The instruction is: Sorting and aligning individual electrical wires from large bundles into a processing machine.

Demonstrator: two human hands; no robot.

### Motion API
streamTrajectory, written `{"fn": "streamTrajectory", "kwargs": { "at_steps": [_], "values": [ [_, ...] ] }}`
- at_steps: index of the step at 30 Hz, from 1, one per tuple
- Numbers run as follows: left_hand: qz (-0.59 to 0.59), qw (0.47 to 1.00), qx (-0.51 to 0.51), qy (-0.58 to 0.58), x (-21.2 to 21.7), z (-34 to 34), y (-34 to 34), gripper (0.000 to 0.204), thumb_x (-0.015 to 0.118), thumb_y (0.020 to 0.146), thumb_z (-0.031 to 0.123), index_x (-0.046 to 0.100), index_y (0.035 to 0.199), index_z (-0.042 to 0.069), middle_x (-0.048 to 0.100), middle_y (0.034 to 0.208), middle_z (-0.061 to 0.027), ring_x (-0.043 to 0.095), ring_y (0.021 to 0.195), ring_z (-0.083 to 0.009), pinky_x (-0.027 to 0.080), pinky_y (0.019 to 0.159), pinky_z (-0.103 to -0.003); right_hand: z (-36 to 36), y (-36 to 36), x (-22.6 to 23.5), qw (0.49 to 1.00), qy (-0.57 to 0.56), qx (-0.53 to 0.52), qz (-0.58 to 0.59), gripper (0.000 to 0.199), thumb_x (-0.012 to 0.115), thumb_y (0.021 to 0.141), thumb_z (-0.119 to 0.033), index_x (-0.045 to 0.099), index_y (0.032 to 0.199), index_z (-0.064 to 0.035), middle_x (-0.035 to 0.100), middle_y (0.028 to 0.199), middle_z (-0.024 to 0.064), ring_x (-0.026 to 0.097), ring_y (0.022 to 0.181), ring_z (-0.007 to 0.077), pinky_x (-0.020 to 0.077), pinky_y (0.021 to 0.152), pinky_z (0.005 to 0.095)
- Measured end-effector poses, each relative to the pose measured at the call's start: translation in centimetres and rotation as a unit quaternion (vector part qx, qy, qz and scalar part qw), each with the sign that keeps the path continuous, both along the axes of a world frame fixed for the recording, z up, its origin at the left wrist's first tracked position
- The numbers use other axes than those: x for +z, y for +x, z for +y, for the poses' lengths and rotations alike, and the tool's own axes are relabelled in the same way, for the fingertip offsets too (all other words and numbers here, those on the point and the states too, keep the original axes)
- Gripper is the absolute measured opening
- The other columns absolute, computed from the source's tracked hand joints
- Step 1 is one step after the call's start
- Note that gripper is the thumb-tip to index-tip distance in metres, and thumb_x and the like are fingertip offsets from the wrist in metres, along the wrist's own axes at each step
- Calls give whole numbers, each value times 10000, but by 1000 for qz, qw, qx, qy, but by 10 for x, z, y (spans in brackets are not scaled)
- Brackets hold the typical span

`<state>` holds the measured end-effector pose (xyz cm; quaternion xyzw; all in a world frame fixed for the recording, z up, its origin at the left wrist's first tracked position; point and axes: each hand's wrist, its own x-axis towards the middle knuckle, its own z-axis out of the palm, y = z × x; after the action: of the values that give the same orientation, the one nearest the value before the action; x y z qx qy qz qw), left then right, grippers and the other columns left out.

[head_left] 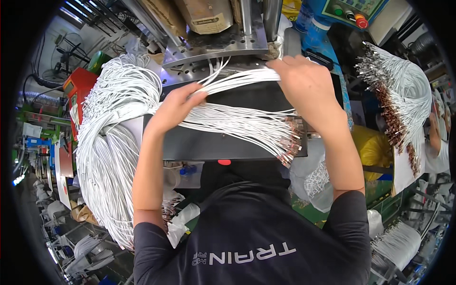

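A strand of several white cables (242, 80) stretches between my two hands, just in front of a steel press plate. My left hand (178, 104) is closed around the cables, thumb and fingers pinching them near the left. At the strand's other end, my right hand (306, 85) grips the cables by the press; its fingertips are partly hidden. Below them lies a bundle of white cables with copper-coloured ends (237, 126), fanned out to the right over a black work surface (199, 147). A few loose wires (217, 70) stick up by the plate.
A large heap of white cables (107, 156) hangs at the left. The press's drilled steel plate (218, 47) and columns stand ahead. A control box (354, 12) with coloured buttons is at the far right. Another cable bundle (408, 90) hangs right, beyond a yellow bag (373, 149).
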<state>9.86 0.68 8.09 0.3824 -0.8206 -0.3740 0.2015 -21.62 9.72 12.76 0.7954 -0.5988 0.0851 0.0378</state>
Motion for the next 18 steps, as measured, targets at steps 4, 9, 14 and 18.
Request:
{"fn": "streamTrajectory", "kwargs": {
  "at_steps": [4,9,14,18],
  "values": [
    [-156,986,-54,-11,-12,-7,15,300,615,1025,291,683,1020,-1,677,797,-101,627,734,-216,500,721,-356,-3,6,-63,997,-65,52,-9,307,723,877,-269,683,1119,-84,692,928,107,678,934,330,542,778,430],
    [39,986,158,48,-6,-26,28,307,625,1015,304,684,993,4,687,834,-165,640,767,-313,501,741,-386,-8,-5,-93,982,85,-41,-162,361,694,925,-325,673,1193,-85,685,1070,106,644,1059,334,502,896,461],
    [-64,991,84,-82,-21,2,-22,284,665,982,297,686,954,15,657,800,-164,606,735,-348,484,705,-405,3,17,-72,994,5,-107,7,336,652,965,-313,662,1214,-87,690,1146,101,633,1126,343,489,919,476],
    [16,977,4,-213,-33,-1,-42,286,666,981,288,671,912,10,627,756,-153,598,699,-323,470,665,-394,-10,43,-83,978,-63,-22,-196,254,615,974,-250,664,1168,-93,715,1024,85,675,1019,347,524,830,458]
  ]
}}
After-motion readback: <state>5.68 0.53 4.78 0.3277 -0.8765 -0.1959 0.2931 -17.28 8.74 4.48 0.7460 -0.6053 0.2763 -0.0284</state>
